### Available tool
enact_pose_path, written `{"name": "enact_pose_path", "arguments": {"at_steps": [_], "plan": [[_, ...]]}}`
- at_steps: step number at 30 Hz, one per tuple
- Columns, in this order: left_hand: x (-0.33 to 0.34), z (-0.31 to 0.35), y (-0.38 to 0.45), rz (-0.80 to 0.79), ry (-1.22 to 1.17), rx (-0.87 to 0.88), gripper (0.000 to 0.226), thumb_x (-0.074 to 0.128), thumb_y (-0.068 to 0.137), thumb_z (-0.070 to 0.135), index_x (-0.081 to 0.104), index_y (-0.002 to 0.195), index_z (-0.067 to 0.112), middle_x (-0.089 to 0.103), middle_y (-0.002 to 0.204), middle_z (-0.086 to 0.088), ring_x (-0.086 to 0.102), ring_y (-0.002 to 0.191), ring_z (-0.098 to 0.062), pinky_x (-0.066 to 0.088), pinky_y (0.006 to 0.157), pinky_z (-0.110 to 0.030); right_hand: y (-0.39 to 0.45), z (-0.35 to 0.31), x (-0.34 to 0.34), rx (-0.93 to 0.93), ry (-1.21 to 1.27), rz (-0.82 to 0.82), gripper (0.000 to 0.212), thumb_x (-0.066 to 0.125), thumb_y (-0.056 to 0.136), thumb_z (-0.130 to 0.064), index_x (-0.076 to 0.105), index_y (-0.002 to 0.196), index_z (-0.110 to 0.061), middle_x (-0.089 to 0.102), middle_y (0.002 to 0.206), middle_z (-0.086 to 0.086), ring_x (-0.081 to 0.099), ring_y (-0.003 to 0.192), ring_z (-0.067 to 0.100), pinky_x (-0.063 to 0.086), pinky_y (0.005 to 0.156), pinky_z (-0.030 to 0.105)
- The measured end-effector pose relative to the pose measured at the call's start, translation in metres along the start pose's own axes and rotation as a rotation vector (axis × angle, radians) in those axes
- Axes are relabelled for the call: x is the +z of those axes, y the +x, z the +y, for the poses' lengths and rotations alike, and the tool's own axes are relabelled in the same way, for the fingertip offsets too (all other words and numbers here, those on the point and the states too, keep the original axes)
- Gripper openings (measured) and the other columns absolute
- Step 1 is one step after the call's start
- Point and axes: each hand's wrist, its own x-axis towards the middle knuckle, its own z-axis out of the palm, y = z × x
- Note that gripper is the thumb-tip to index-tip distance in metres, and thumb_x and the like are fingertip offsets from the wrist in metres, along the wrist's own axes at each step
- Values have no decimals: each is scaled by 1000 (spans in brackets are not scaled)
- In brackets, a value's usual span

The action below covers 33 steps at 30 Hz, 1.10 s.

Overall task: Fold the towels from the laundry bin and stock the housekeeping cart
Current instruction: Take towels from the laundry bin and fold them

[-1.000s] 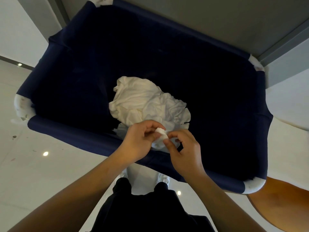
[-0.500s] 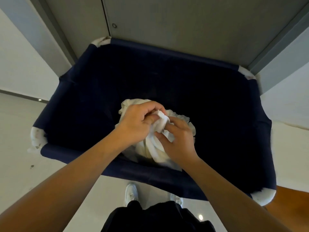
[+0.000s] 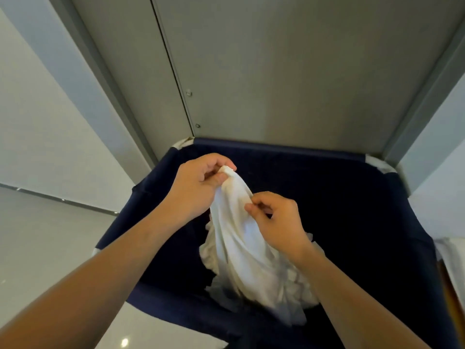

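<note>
Head view: both hands, left [image 3: 198, 190] and right [image 3: 279, 220], pinch a crumpled white towel [image 3: 241, 248] above the navy bin [image 3: 352, 197].

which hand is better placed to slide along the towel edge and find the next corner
Right. The left hand already pinches the towel at its raised top end, anchoring it; the right hand grips lower on the edge.

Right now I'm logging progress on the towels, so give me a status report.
Left hand pinches white towel at its top. Right hand pinches its edge lower down. Towel lifted, tail bunched inside navy laundry bin. Nothing in the way.
</note>
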Motion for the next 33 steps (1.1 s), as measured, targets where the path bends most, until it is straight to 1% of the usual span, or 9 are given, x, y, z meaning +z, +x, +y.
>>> {"name": "enact_pose_path", "arguments": {"at_steps": [2,4,7,10,15,18,24,29,33], "plan": [[2,4,2,29,7,-10,31,61,98,4,71,96,33,74,97,14,69,97,-4,49,84,-19,1,0,-3,-102,-121,94,11,70,94,-14,71,83,-14,64,75,-13,61,67,7,47,64,14],[5,8,4,54,-1,-22,31,61,98,3,72,97,32,74,97,15,69,97,-3,49,83,-17,0,3,-5,-196,-208,183,8,69,94,-11,72,88,-15,64,79,-13,59,67,2,46,63,12],[9,17,9,59,-3,-15,29,61,98,3,72,99,30,75,98,14,69,97,-3,49,81,-13,-1,7,-4,-305,-274,237,14,65,95,-12,75,104,-15,71,100,-6,67,83,9,58,68,27],[13,25,13,43,20,4,31,61,97,3,72,98,32,75,97,16,69,96,-4,48,80,-11,-1,-1,-7,-327,-337,214,22,58,96,-30,74,106,-19,69,109,-5,67,92,16,59,69,33],[19,31,12,13,80,15,34,61,96,0,71,97,33,74,95,19,68,94,0,47,78,-7,6,-9,-15,-208,-552,60,28,56,94,-37,73,90,-15,67,97,-5,63,87,17,47,65,26],[23,32,9,6,98,4,37,62,96,0,70,95,36,73,94,21,67,94,1,47,78,-7,10,-9,-13,-95,-584,-60,30,48,99,-34,69,94,-14,61,96,-5,56,90,16,39,70,26],[22,29,3,46,108,-32,36,62,96,1,71,95,36,73,94,21,68,96,1,48,80,-8,7,-11,-8,79,-645,-119,31,44,100,-29,46,72,-16,48,82,-5,47,74,16,35,64,28],[12,26,-1,103,105,-61,32,62,97,5,72,97,35,74,94,19,67,95,4,45,77,-4,9,-12,-4,262,-320,-40,40,55,89,-16,38,54,-12,38,51,-5,33,43,11,28,42,21],[-5,31,7,212,25,-118,23,61,99,8,73,99,27,75,92,13,65,87,9,42,70,-1,28,-23,-25,270,-161,40,25,53,91,-10,56,69,0,55,60,8,46,54,13,35,47,22]]}}
